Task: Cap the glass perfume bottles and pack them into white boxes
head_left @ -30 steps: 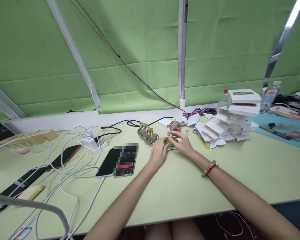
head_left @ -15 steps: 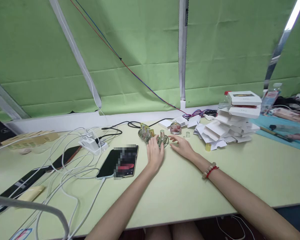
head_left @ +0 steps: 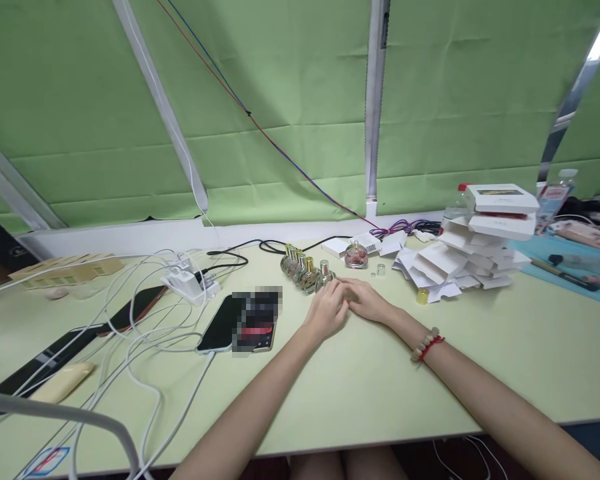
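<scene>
My left hand and my right hand meet at the near end of a row of small round glass bottles with gold caps. The fingers of both hands are bent inward and touch each other. Whatever lies between them, if anything, is hidden. Just behind my left fingers stands the nearest bottle, topped by a silvery cap; its lower part is partly covered. Beyond my right hand sits a round glass bottle with reddish contents. A small clear cap rests beside it.
White boxes and folded cartons are piled at the right, with a yellow cap at their foot. Two phones lie left of my arm. White cables tangle around a power strip. A blue cloth covers the far right.
My left hand has moved right, off the bottles and towards my right hand. The right fingers, spread before, now curl against the left ones. The view has shifted slightly.
</scene>
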Available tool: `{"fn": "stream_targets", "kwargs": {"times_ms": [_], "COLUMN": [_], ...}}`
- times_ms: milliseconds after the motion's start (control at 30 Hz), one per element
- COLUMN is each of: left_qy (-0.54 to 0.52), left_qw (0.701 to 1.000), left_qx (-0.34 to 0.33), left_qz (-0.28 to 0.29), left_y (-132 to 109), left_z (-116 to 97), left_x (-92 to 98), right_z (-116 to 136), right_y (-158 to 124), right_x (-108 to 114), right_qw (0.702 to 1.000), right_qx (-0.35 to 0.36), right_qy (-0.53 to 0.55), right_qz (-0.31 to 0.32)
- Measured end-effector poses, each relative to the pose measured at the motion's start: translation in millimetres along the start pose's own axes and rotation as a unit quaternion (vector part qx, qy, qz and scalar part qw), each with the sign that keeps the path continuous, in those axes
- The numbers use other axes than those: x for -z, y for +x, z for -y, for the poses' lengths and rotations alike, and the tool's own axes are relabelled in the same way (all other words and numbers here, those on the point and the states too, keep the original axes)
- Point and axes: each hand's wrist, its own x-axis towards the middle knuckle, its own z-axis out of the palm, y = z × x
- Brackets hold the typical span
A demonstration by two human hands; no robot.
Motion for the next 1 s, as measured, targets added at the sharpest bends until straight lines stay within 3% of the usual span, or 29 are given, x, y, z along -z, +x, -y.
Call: {"fn": "stream_targets", "kwargs": {"times_ms": [133,267,567,1000], "left_qy": [-0.005,0.016,0.060,0.056], "left_qw": [0.999,0.994,0.989,0.984], "left_qx": [0.051,0.111,0.134,0.170], "left_qz": [0.003,-0.005,0.011,-0.005], "left_y": [0,0,1,0], "left_z": [-1,1,-1,1], "left_x": [-0.3,-5.0,-7.0,-10.1], "right_z": [10,16,21,25], "right_y": [0,-2,-4,-3], "right_x": [2,2,3,7], "right_qw": [1.000,0.996,0.966,0.957], "right_qx": [0.006,-0.051,-0.184,-0.190], "right_qy": [-0.009,-0.050,-0.140,-0.165], "right_qz": [0.028,0.060,0.114,0.146]}}
